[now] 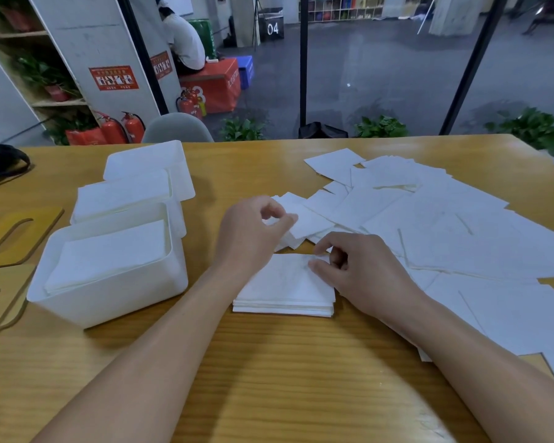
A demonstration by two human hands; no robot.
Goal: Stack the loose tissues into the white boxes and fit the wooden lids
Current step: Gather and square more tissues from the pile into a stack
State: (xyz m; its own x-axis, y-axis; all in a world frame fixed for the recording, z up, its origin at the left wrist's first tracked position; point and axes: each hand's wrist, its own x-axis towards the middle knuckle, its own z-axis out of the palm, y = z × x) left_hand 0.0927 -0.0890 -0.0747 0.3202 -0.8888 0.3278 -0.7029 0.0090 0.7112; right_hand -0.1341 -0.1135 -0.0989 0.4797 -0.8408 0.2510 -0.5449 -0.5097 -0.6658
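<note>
Head view: the left hand (248, 233) has its grip pinched, thumb and forefinger closed on the corner of a loose tissue (304, 219) at the near-left edge of the spread. The right hand (355, 270) rests on the far right corner of a small neat stack of tissues (285, 289); its fingers are curled, with fingertips touching the top sheet, but whether that grip actually pinches the sheet cannot be told. The stack lies on the worktop (269, 362) directly between the two forearms.

Right of the hands, a wide scatter of loose tissues (445, 235) covers the worktop, overlapping one another and running from the far edge to the near right.

Left of the hands stand three white boxes in a row going away from the viewer. The nearest box (109, 292) is open and holds a flat pile of tissues below its rim. The middle box (125, 196) appears filled to the rim. The farthest box (160, 167) is partly hidden behind it; its contents cannot be seen.

At the far left edge lie two wooden lids, the farther one (16, 238) flat with its oblong slot visible, the nearer one (0, 298) partly cut off by the frame. Neither is fitted to a box.
</note>
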